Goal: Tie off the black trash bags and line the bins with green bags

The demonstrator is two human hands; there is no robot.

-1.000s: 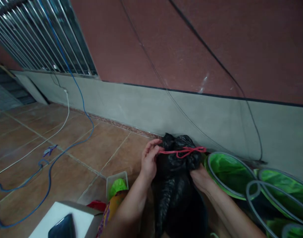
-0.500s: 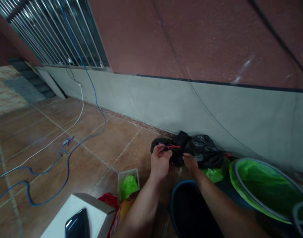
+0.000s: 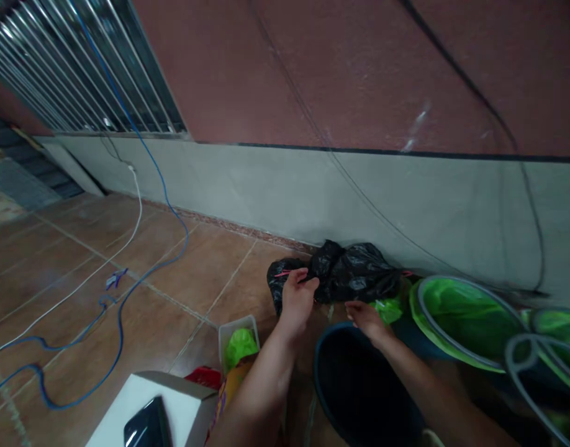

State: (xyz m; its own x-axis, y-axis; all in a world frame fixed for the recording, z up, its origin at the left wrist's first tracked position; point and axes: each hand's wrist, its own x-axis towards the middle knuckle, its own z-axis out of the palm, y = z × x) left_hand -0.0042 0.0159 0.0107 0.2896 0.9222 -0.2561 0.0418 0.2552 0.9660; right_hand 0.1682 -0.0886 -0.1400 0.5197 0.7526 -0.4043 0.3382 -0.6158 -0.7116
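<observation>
Black plastic bags [image 3: 354, 270] lie bunched on the floor against the wall. My left hand [image 3: 298, 295] is at the left bag [image 3: 278, 282], fingers curved and thumb apart, with no object visible in them. A thin pink tie [image 3: 284, 272] shows on that bag, just left of my fingertips. Over the far rim of a dark round bin [image 3: 318, 360], my right hand [image 3: 365, 318] has its fingers loosely stretched and appears to hold nothing. A bright green bag [image 3: 388, 310] sticks out behind this hand.
Bins lined in green [image 3: 469, 310] stand to the right. On the left are a white box [image 3: 122, 413] with a black phone [image 3: 148, 425] and a clear tub [image 3: 224, 335] holding something green. A blue cable [image 3: 120, 335] and a purple-handled item [image 3: 115, 279] lie on the tiles.
The pink tie, earlier stretched between my hands, now lies on the left bag. My right hand has drawn back from the bags toward the bin. The view has turned right.
</observation>
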